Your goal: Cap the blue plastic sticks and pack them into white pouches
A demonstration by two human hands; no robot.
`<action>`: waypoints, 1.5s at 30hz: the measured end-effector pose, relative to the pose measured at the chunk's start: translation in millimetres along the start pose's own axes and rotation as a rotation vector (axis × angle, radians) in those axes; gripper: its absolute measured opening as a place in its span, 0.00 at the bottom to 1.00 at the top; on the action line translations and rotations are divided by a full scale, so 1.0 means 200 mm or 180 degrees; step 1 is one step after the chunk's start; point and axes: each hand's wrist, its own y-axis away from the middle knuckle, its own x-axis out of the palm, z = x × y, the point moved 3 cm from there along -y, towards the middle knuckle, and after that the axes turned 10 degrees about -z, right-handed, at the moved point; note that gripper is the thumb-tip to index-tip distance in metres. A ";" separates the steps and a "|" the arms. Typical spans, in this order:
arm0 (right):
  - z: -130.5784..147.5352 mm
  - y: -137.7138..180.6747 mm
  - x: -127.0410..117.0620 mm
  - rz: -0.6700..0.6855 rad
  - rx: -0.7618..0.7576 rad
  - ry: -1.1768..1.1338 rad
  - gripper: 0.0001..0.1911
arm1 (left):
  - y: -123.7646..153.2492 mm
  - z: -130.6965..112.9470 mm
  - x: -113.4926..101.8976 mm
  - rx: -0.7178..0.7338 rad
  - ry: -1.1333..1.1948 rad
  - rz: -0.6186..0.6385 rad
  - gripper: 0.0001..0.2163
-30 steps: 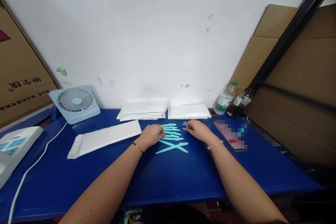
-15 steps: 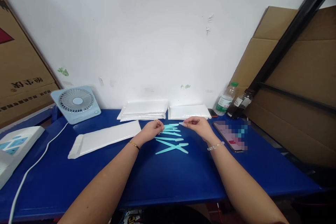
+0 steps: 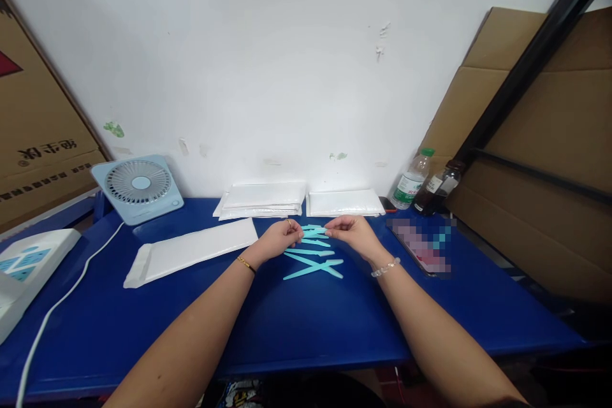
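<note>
My left hand [image 3: 282, 236] is closed in a pinch on the left end of a slim turquoise eyebrow razor [image 3: 313, 230]. At that razor's right end, the thumb and fingertips of my right hand [image 3: 350, 233] are pressed together, largely hiding the small pale cap between them. Both hands are close together over the blue table. Several more turquoise razors [image 3: 310, 254] lie below and between my hands in a loose column. The nearest two razors [image 3: 313, 267] cross each other in an X.
Two stacks of white padded mailers [image 3: 262, 197] stand against the wall, and a single white mailer [image 3: 191, 252] lies at left. A light-blue fan [image 3: 141, 186], a white cable [image 3: 71, 290] and a white device [image 3: 36, 268] sit further left. A phone [image 3: 414, 245] and two bottles [image 3: 411, 182] are at right.
My hands have drawn together: the left has shifted slightly right, and the right has moved left with the pale cap to the razor's end. The razors nearest me have not moved.
</note>
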 end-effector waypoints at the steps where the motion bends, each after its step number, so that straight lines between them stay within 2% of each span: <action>1: 0.00 0.00 0.01 0.0083 -0.0015 0.0046 0.15 | 0.00 0.00 0.01 0.0031 -0.0028 0.0050 0.13; 4: 0.01 0.00 -0.03 0.0206 -0.0174 0.0479 0.15 | 0.00 0.01 0.02 0.0199 -0.0458 -0.0007 0.14; 8: 0.01 -0.05 -0.22 -0.0389 -0.0577 0.2006 0.08 | 0.01 0.00 0.01 0.0710 -0.1661 -0.0368 0.08; 12: -0.08 -0.08 -0.36 -0.0324 -0.0058 0.3375 0.06 | 0.00 0.00 0.01 0.0987 -0.2324 -0.0449 0.06; 14: -0.12 -0.08 -0.36 -0.0250 0.0105 0.3715 0.06 | -0.01 0.00 0.01 0.0955 -0.2401 -0.0417 0.05; 17: -0.13 -0.08 -0.31 -0.0203 0.0067 0.3938 0.03 | -0.01 0.01 0.02 0.0892 -0.2483 -0.0374 0.05; 21: -0.09 -0.06 -0.24 -0.0178 -0.0121 0.3658 0.04 | -0.01 0.00 0.03 0.0973 -0.2740 -0.0441 0.08; 24: -0.06 -0.06 -0.22 -0.0106 -0.0201 0.2677 0.05 | -0.01 -0.01 0.02 0.1024 -0.2707 -0.0559 0.11; 28: -0.02 -0.05 -0.18 0.0075 -0.0258 0.1438 0.09 | 0.00 0.00 -0.01 0.0794 -0.1888 -0.0563 0.10; 32: 0.02 -0.04 -0.15 0.0181 -0.0281 0.0758 0.14 | 0.00 0.02 -0.02 0.0710 -0.1390 -0.0593 0.09; 45: 0.04 -0.02 -0.13 0.0155 -0.0245 0.0647 0.15 | 0.00 0.02 -0.01 0.0708 -0.1312 -0.0515 0.08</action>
